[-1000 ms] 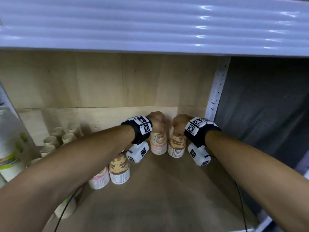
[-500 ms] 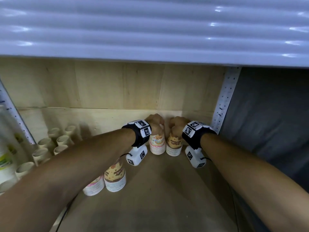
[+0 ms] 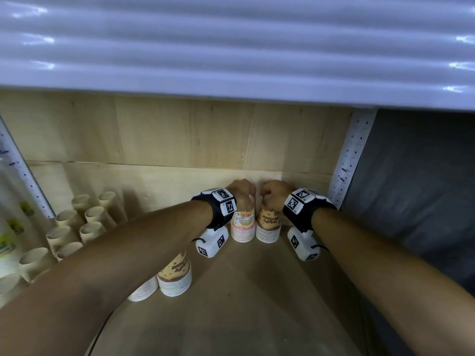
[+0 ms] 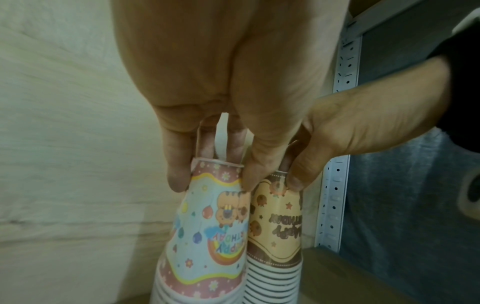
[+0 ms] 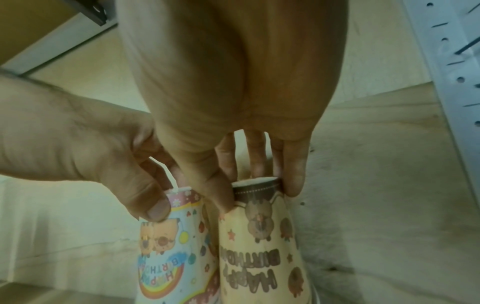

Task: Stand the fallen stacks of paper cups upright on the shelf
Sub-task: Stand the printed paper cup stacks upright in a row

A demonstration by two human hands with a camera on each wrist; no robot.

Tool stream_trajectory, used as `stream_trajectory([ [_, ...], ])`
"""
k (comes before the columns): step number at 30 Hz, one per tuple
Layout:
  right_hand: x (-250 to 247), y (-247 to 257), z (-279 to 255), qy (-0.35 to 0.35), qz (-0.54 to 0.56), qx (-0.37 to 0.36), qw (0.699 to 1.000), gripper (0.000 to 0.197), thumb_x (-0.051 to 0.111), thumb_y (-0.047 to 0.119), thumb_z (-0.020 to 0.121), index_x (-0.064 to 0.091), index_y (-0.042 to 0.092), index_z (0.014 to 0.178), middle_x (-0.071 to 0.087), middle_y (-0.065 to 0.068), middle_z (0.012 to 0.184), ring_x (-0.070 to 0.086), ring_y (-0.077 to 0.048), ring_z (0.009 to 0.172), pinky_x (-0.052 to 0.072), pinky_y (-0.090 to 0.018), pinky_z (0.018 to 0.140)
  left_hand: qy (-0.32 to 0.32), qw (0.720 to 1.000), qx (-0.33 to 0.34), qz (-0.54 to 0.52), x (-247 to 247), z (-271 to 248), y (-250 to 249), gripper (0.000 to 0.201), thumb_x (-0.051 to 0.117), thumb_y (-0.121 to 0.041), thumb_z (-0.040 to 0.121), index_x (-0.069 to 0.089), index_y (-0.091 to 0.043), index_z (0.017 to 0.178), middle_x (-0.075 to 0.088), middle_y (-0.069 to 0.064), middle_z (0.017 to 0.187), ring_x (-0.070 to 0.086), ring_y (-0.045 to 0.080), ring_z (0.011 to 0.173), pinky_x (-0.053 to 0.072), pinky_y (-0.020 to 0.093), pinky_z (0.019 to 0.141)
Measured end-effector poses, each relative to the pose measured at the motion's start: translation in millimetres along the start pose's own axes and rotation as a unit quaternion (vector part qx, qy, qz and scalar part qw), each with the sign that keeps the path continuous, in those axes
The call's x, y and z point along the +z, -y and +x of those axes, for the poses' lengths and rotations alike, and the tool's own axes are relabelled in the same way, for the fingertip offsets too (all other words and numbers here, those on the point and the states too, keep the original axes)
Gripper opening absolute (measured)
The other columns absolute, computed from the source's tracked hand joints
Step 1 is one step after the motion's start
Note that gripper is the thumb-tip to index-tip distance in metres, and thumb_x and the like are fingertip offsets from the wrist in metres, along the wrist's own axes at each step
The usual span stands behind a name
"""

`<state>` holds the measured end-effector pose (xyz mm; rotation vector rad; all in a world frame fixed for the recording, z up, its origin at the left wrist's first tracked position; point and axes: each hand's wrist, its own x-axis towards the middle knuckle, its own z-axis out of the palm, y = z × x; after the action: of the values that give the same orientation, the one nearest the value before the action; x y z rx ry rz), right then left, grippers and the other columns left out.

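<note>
Head view: we see two upside-down stacks standing on the wooden shelf (image 3: 257, 304) near its back wall, at the right end.
Pink stack (image 3: 242, 226): upright on its rims, touching the brown stack (image 3: 268, 224) on its right.
Left hand (image 3: 241, 191): we grasp the top of the pink stack from above, thumb and fingertips (image 4: 178, 181) pinching just under the upturned base, likely to steady it while it settles.
Right hand (image 3: 276, 191): same top-down pinch on the brown stack, fingertips (image 5: 293, 185) either side of its dark band.
Reason for placement: side by side near the wall, the stacks probably brace each other.
Other printed stacks (image 3: 174, 276): two more stand nearer us, under the left forearm.
Plain cups (image 3: 90, 227): rows of open mouths at far left.
Upright post (image 3: 349, 160): white perforated post just right of the hands.
Status: we judge these two stacks set; release not yet made.
</note>
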<state>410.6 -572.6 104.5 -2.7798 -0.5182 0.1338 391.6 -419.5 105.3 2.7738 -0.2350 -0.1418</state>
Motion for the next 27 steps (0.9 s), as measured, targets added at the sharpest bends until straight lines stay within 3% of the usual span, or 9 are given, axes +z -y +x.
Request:
stream_trajectory([
  [4, -3, -4, -5, -0.006, 0.015, 0.008, 1.0, 0.012, 0.063, 0.015, 0.082, 0.062, 0.014, 0.094, 0.059, -0.004, 0.097, 0.061, -0.024, 0.097, 0.047, -0.03, 0.074, 0.001, 1.0, 0.001, 0.006, -2, -2, 1, 0.055, 0.071, -0.01, 0.083, 0.054, -0.009, 0.135, 0.05, 0.008, 0.138, 0.049, 0.026, 0.127, 0.038, 0.022, 0.081],
  [7, -8, 3, -6, -0.032, 0.002, 0.019, 0.999, 0.04, 0.072, 0.015, 0.078, 0.063, 0.012, 0.117, 0.059, -0.007, 0.118, 0.058, -0.026, 0.111, 0.051, -0.034, 0.085, -0.007, 1.0, -0.001, 0.009, -12, -11, 0, 0.058, 0.072, -0.013, 0.085, 0.05, -0.011, 0.138, 0.047, 0.006, 0.14, 0.048, 0.026, 0.127, 0.042, 0.027, 0.088],
  [9, -13, 12, -7, -0.056, -0.025, 0.02, 0.998, 0.05, 0.076, 0.012, 0.074, 0.062, 0.013, 0.121, 0.055, -0.005, 0.127, 0.055, -0.024, 0.116, 0.05, -0.032, 0.091, -0.001, 1.0, -0.008, 0.006, -22, -17, 1, 0.057, 0.073, -0.017, 0.084, 0.051, -0.014, 0.137, 0.048, 0.004, 0.14, 0.049, 0.025, 0.125, 0.041, 0.025, 0.084],
  [14, -22, 39, -7, -0.065, -0.023, -0.003, 0.998, 0.043, 0.073, 0.019, 0.071, 0.062, 0.021, 0.112, 0.054, -0.001, 0.123, 0.055, -0.021, 0.112, 0.047, -0.028, 0.088, 0.012, 0.999, -0.034, 0.026, -48, -39, 7, 0.056, 0.077, -0.02, 0.081, 0.055, -0.016, 0.133, 0.054, 0.002, 0.132, 0.054, 0.023, 0.117, 0.041, 0.025, 0.08],
  [17, -24, 61, -11, -0.043, -0.013, -0.035, 0.998, 0.044, 0.073, 0.022, 0.078, 0.062, 0.019, 0.121, 0.054, 0.0, 0.121, 0.054, -0.019, 0.113, 0.042, -0.024, 0.085, 0.033, 0.997, -0.04, 0.055, -66, -57, 10, 0.048, 0.074, -0.017, 0.084, 0.059, -0.015, 0.129, 0.057, -0.001, 0.111, 0.055, 0.02, 0.1, 0.043, 0.026, 0.078],
  [20, -17, 90, -16, -0.012, 0.004, -0.064, 0.998, 0.045, 0.074, 0.026, 0.078, 0.064, 0.021, 0.121, 0.06, -0.001, 0.117, 0.059, -0.02, 0.108, 0.048, -0.028, 0.085, 0.076, 0.993, -0.07, 0.055, -79, -77, 26, 0.038, 0.071, -0.012, 0.082, 0.066, -0.019, 0.119, 0.06, 0.002, 0.092, 0.056, 0.02, 0.082, 0.051, 0.029, 0.07],
  [24, -3, 127, -26, 0.023, 0.002, -0.098, 0.995, 0.046, 0.076, 0.036, 0.076, 0.064, 0.027, 0.119, 0.059, 0.005, 0.107, 0.059, -0.016, 0.1, 0.046, -0.027, 0.079, 0.091, 0.988, -0.097, 0.073, -89, -106, 48, 0.036, 0.066, -0.01, 0.081, 0.067, -0.025, 0.114, 0.064, 0.007, 0.111, 0.063, 0.022, 0.094, 0.058, 0.033, 0.08],
  [27, 10, 150, -34, 0.056, 0.002, -0.113, 0.992, 0.049, 0.076, 0.044, 0.073, 0.062, 0.031, 0.118, 0.06, 0.006, 0.111, 0.058, -0.015, 0.102, 0.048, -0.031, 0.088, 0.096, 0.984, -0.119, 0.086, -94, -125, 66, 0.034, 0.066, -0.01, 0.079, 0.069, -0.026, 0.108, 0.065, 0.006, 0.107, 0.063, 0.021, 0.088, 0.056, 0.032, 0.074],
])
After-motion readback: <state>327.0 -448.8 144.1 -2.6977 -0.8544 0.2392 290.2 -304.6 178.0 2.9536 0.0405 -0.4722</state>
